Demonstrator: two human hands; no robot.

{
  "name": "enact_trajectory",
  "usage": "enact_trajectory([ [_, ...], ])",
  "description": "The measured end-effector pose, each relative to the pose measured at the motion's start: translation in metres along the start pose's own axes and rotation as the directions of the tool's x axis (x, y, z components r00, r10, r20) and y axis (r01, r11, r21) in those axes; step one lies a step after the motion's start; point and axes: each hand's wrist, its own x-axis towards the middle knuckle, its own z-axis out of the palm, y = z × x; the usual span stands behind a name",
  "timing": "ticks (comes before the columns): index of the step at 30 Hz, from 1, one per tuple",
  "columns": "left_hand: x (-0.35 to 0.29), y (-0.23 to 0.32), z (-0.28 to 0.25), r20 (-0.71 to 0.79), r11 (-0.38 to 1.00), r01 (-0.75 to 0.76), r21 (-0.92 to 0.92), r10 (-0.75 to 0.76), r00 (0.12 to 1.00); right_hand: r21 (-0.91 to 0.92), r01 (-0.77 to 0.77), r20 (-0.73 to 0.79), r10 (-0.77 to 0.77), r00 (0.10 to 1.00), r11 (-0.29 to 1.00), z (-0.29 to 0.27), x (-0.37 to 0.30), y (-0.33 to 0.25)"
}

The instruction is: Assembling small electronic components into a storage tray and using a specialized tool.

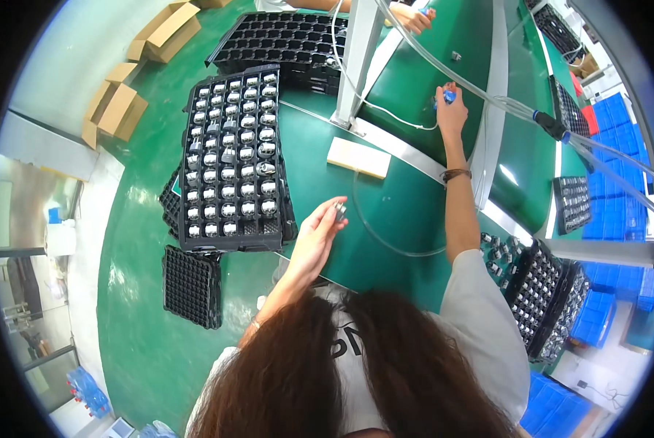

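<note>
My left hand (320,232) is closed, with a small silvery metal part (339,212) pinched between thumb and fingers, just right of a black tray (282,219). Rows of similar shiny metal parts (228,174) fill most pockets of that tray; a few near its lower right corner look dark. My right hand (452,113) reaches far forward over the green belt. Its fingers are wrapped round a small blue object (447,96) whose kind I cannot make out. Between my hands a pale, flat rectangular block (358,158) lies on the green tabletop (400,212).
A thin clear tube (385,244) curves across the tabletop. A white metal post (358,66) and hoses (480,84) stand ahead. A single small part (456,55) lies on the belt, near another person's hand (413,18). More black trays (192,286) sit at left.
</note>
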Motion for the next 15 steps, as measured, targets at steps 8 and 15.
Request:
enact_trajectory([
  [8,0.026,-0.002,0.012,0.023,0.996,-0.087,0.021,0.086,0.996,0.305,0.224,-0.158,-0.183,0.970,0.926,-0.033,-0.026,-0.036],
  [15,0.045,-0.006,0.010,0.005,0.965,-0.159,0.208,0.161,0.987,0.649,-0.505,0.694,-0.170,0.699,0.569,-0.081,-0.166,-0.101],
])
